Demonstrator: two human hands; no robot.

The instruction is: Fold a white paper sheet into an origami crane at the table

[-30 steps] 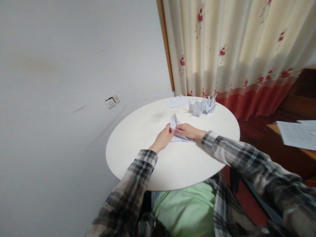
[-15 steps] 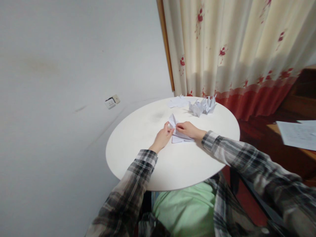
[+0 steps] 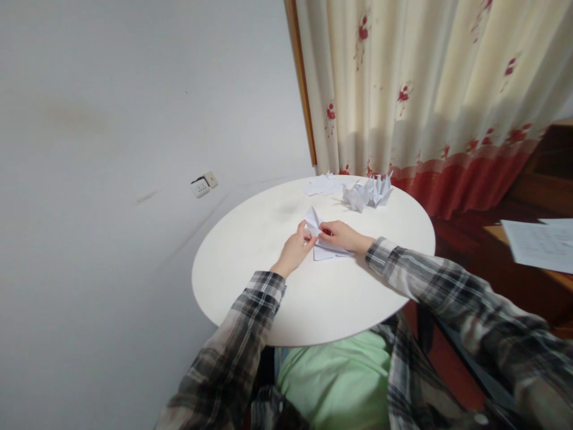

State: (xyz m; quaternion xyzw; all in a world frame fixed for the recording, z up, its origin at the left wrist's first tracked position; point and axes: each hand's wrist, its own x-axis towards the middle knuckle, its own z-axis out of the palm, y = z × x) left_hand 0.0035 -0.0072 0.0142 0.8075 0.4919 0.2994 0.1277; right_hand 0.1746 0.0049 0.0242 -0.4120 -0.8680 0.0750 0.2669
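Note:
Both hands meet over the middle of a round white table (image 3: 242,257). Between them stands a folded piece of white paper (image 3: 313,218), its pointed top rising above my fingers. My left hand (image 3: 295,246) pinches its lower left side between thumb and fingers. My right hand (image 3: 341,234) is closed on its right edge, the fingertips close to those of the left. More white paper (image 3: 330,253) lies flat beneath the hands, partly covered by the right one; whether it joins the held piece I cannot tell.
Several folded paper cranes (image 3: 367,193) cluster at the back right of the table. Loose white paper (image 3: 321,185) lies left of them. A wall with a socket (image 3: 200,188) borders the left; a curtain (image 3: 403,107) hangs behind. Written sheets (image 3: 537,242) rest on furniture at right.
The fingertips of both hands have shifted slightly on the folded paper. The paper beneath has slid a little to the right. The arms stay in place.

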